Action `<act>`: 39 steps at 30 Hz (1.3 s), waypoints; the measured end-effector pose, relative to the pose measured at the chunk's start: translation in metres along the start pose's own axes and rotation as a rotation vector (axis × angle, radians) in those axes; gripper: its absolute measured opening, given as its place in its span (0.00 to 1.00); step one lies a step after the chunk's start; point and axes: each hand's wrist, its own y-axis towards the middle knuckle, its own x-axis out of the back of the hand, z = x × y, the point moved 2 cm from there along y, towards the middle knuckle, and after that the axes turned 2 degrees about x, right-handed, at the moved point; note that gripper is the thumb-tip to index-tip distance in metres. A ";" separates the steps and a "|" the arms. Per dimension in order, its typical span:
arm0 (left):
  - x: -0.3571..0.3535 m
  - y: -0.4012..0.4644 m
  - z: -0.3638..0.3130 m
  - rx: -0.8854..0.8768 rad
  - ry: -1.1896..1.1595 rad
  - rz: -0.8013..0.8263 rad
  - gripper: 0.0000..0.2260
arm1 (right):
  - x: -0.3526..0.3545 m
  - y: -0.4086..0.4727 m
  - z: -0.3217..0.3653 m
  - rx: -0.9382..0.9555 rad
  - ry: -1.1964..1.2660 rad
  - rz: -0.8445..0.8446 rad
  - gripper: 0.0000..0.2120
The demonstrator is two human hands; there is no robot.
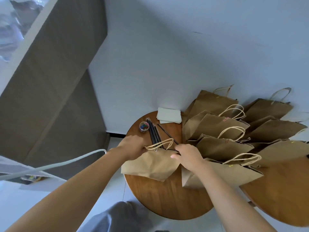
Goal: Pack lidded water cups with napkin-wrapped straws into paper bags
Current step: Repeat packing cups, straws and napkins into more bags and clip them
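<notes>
A brown paper bag [150, 164] stands at the near left of a round wooden table [167, 198], its twine handles up and a paper clip on its top edge. My left hand [132, 146] pinches the bag's top at the left. My right hand [189, 156] grips the same top edge at the right. Black straws [154, 133] lie just behind the bag. A stack of white napkins [168, 115] sits at the table's far edge. No cup is visible.
Several closed brown bags [222, 129] with handles crowd the right side, spreading onto a second wooden table [284, 195]. A small clear tub of coloured paper clips [144, 126] sits left of the straws. A white wall is behind, a grey sofa [50, 97] to the left.
</notes>
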 end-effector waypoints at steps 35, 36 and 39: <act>-0.064 -0.007 -0.439 -0.369 -0.056 0.021 0.09 | -0.003 -0.365 -0.283 -0.554 0.126 -0.322 0.23; -0.062 0.007 -0.450 -0.365 -0.069 0.028 0.09 | 0.000 -0.362 -0.299 -0.559 0.114 -0.313 0.23; -0.055 0.044 -0.480 -0.376 -0.101 0.029 0.09 | 0.015 -0.348 -0.347 -0.569 0.084 -0.280 0.23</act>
